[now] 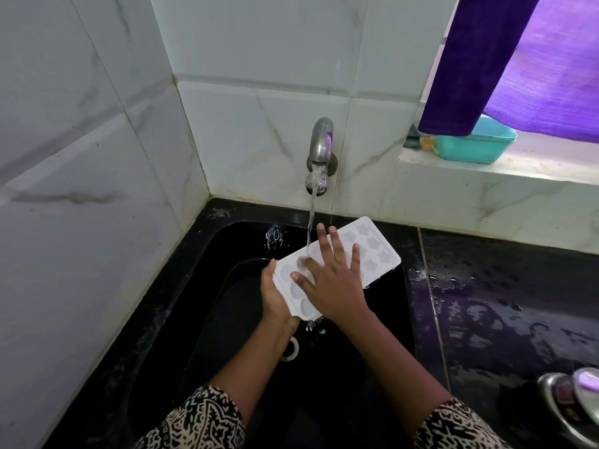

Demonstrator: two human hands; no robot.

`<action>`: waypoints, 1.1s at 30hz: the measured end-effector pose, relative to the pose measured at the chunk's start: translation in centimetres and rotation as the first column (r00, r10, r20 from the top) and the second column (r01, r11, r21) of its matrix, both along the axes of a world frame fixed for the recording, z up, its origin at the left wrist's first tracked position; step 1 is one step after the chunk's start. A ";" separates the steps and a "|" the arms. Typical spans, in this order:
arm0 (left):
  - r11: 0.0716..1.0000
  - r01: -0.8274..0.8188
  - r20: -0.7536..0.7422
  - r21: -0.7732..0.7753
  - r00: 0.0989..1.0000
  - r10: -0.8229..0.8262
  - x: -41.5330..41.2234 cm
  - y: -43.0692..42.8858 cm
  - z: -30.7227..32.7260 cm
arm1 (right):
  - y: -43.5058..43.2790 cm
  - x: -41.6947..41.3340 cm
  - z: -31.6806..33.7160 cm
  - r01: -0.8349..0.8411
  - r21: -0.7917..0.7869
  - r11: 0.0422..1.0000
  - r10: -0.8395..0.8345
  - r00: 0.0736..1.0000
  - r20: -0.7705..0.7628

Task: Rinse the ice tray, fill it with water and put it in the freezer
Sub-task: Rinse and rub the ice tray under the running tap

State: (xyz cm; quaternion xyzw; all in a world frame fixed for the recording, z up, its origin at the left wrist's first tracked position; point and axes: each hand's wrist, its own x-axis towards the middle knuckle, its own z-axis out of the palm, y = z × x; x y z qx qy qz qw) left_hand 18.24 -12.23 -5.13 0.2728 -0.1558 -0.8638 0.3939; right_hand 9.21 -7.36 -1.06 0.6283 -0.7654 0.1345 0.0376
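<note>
Two hands hold a white ice tray point(372, 251) over a black sink point(382, 335), under a metal tap point(321, 147) fixed to the white marbled tile wall point(81, 140). The tray lies slantwise, its near end to the left and its far end to the right. Star-shaped cavities show at the far end and rounder ones at the near end. The left hand point(274, 296) grasps the near end from the side and from below, with the thumb over the edge. The right hand point(334, 283) lies flat on top of the tray with its fingers straight and spread, and it grips nothing. A thin stream of water point(311, 218) runs from the tap and lands on the tray just at the forefinger of the right hand, and water drips from the near corner of the tray into the sink. The round drain point(290, 350) shows below the left wrist. Both forearms come out of sleeves point(201, 422) with a black and cream pattern. To the right of the sink the black surface point(502, 286) is wet with drops and small puddles. At the lower right edge stands a steel vessel point(573, 406), only partly in view. Above, on a pale window ledge point(486, 170), sits a teal plastic basin point(476, 145), and a purple cloth point(470, 76) hangs in front of it.
</note>
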 end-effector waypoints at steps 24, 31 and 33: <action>1.000 -0.031 0.049 0.003 0.998 0.031 0.1 0.0 -0.1 | 2.7 -0.6 1.4 -0.021 0.238 0.971 -0.041 0.966 0.254; 0.997 -0.075 0.093 0.009 0.993 0.074 0.8 -1.6 0.2 | 3.5 -0.9 1.3 -0.036 0.122 0.992 -0.004 0.949 0.315; 0.997 -0.075 0.082 0.002 0.994 0.074 0.7 -1.7 0.6 | 2.8 -0.6 1.4 -0.082 0.124 0.989 0.045 0.960 0.276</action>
